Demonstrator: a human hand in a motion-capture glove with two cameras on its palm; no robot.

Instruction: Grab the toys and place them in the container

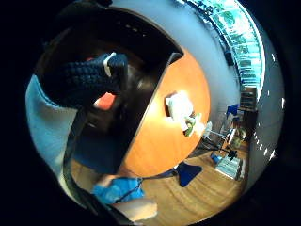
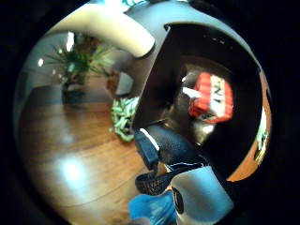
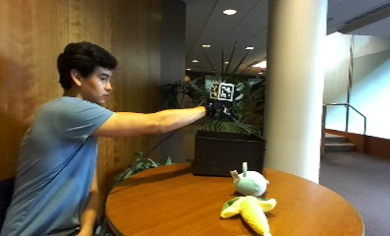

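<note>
Outside view shows the person reaching the gloved right hand (image 3: 215,109) out over the dark container (image 3: 227,153), which stands at the far edge of the round tabletop (image 3: 175,206), at about twelve o'clock from the table's middle. The hand hangs above the container's open top, apart from its rim.

Whether the hand is spread or curled I cannot tell for certain: the palm views show only one gloved fingertip (image 1: 91,77) against the container's dark inside, and no toy between fingers.

A red toy (image 2: 212,97) with white lettering lies inside the container, on its floor near a wall. My judgement is that the step in hand is the drop or the moment just after it. To do it well, the hand should be centred over the opening, not over the rim, let go only when nothing is caught on the glove, and lift straight up so the light-looking box is not nudged.

Two toys wait on the tabletop, well apart from the container and toward the near edge. A pale green round toy (image 3: 251,183) with a thin upright stalk sits at about four o'clock from the container. Just beside it, at its six o'clock and seemingly touching, lies a yellow corn toy (image 3: 250,210) with green husk leaves, stretched out on its side. Both look soft and plush, so they should give under a pinch and not roll far. By my reckoning the task is about a third done.
</note>
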